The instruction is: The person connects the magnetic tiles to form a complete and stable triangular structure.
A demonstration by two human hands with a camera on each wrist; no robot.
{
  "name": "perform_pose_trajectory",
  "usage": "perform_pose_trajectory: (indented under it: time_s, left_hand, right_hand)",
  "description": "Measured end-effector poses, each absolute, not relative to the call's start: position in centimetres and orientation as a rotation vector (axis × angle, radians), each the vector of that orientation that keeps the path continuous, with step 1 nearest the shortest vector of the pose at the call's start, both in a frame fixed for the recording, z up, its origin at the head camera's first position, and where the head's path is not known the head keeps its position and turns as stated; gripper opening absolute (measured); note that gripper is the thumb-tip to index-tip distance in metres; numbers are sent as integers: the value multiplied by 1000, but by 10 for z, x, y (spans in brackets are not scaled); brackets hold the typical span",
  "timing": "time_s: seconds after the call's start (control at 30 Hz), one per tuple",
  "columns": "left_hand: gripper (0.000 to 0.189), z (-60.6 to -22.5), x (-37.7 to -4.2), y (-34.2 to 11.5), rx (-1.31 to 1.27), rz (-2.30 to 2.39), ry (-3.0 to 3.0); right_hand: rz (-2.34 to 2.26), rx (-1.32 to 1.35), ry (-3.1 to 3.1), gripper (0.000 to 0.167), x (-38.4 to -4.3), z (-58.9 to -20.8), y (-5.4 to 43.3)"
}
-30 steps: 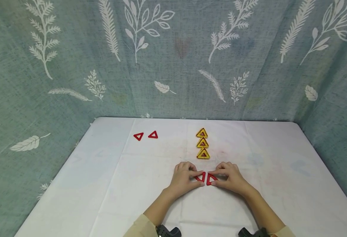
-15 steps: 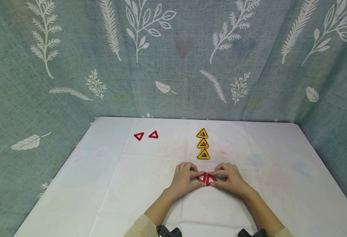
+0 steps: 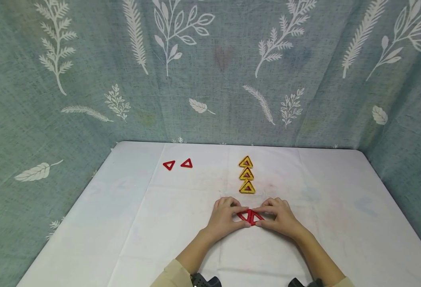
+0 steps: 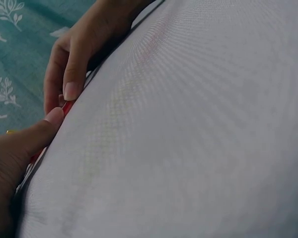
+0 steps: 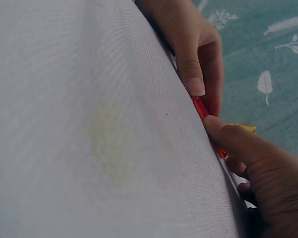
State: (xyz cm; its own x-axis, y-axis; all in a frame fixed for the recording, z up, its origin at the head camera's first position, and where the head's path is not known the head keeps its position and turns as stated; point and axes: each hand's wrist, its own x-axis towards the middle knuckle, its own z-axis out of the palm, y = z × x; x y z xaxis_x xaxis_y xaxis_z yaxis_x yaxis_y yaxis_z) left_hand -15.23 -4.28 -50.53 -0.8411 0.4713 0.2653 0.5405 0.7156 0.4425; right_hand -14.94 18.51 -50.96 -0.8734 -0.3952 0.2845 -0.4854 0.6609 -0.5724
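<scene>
In the head view my left hand [image 3: 225,215] pinches a red open-framed triangle [image 3: 242,217] between thumb and fingers at the near middle of the table. Facing it, my right hand [image 3: 280,217] pinches a second red triangle [image 3: 258,215]. The two frames lie side by side, their straight edges meeting between my fingertips. Parts of both triangles are hidden by the thumbs and fingers. In the right wrist view a strip of the red plastic [image 5: 200,108] shows between the two thumbs.
Beyond the hands, three yellow triangles [image 3: 247,187] with reddish centres stand in a column. Two more loose red triangles [image 3: 186,163] lie at the back left. A white cloth covers the table [image 3: 160,231], and a leaf-patterned curtain [image 3: 210,79] hangs behind it.
A gap between the two red triangles has closed; their edges now meet. The left hand has moved slightly right, while the right hand has stayed nearly still.
</scene>
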Motion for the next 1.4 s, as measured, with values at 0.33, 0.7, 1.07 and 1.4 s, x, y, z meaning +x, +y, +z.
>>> perform_pose_trajectory:
  time_s: [0.33,0.7,1.07,1.4]
  left_hand:
    - [57,-511,-155,-54,-736,-831,-2820]
    - [58,-514,-166,-86,-620,-835,-2777]
    - [60,-513,-178,-111,-444,-837,-2768]
    - [61,-514,-193,-128,-275,-816,-2792]
  right_hand:
    - [1026,690,-2771,32,-148,-509,186]
    - [1081,650,-2777,34,-147,-509,187]
    - [1076,644,-2771,34,-148,-509,189]
    - [1095,687,-2701,33,-149,-512,191]
